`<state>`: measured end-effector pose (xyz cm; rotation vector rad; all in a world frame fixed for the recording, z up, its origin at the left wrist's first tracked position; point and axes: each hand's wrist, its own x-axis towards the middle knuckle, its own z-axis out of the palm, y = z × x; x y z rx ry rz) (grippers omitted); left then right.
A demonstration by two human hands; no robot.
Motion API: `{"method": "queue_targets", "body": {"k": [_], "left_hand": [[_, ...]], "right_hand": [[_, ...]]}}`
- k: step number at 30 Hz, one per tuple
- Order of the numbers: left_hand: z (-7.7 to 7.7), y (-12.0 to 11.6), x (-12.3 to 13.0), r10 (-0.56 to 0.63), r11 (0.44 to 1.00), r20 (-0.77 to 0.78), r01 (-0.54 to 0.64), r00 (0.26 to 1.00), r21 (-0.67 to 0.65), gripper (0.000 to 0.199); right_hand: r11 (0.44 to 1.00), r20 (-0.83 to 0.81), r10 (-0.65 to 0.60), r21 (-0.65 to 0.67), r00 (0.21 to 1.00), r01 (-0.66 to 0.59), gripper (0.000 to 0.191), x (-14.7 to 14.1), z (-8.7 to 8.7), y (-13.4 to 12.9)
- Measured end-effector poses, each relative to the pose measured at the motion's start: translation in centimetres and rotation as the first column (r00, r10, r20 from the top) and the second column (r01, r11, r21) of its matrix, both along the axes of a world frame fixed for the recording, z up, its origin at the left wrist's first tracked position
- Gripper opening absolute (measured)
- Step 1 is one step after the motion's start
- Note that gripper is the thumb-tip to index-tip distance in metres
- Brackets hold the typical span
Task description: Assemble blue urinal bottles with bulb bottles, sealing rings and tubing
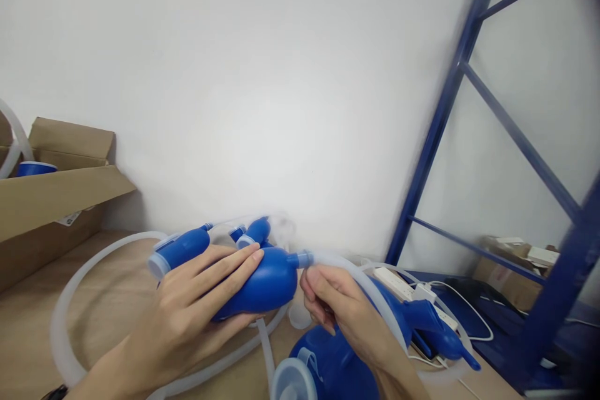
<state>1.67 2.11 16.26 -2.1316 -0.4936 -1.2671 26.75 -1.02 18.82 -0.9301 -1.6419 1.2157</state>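
Observation:
My left hand is wrapped over a blue plastic bottle with rounded shoulders, tilted so its narrow neck points right. A pale blue connector on the neck joins a translucent hose, which curves right and down past my right wrist. My right hand is closed just below that joint, thumb against the curled fingers. What lies inside its pinch, if anything, is hidden. Below the hands stands a larger blue container with a pale cap.
More blue bottles with pale caps lie behind. A loose hose loops across the brown table. An open cardboard box stands left. Right are a power strip, white cables, another blue spouted piece and a blue metal rack.

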Motion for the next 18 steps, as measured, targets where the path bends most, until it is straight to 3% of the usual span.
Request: {"method": "queue_targets", "body": {"k": [5, 11, 14, 18], "left_hand": [[0.0, 0.2, 0.1, 0.048, 0.999, -0.01, -0.048, 0.999, 0.025, 0.05], [-0.2, 1.4, -1.3, 0.221, 0.974, -0.038, -0.219, 0.974, 0.051, 0.047], [0.6, 1.6, -2.8, 0.26, 0.965, 0.087, -0.256, 0.962, -0.056, 0.056], [2.2, 1.4, -4.4, 0.308, 0.939, 0.339, -0.228, 0.889, -0.256, 0.06]], "right_hand": [[0.997, 0.054, -0.07, 0.043, 0.996, 0.068, 0.057, -0.3, -0.3, 0.0], [0.98, 0.215, -0.148, 0.161, 0.965, 0.115, 0.059, -0.3, -0.4, -0.2], [0.955, 0.292, -0.251, 0.229, 0.923, 0.188, 0.062, 0.8, 0.4, -1.0], [0.867, 0.362, -0.464, 0.371, 0.808, 0.332, 0.063, 3.6, 1.7, -2.4]]}}
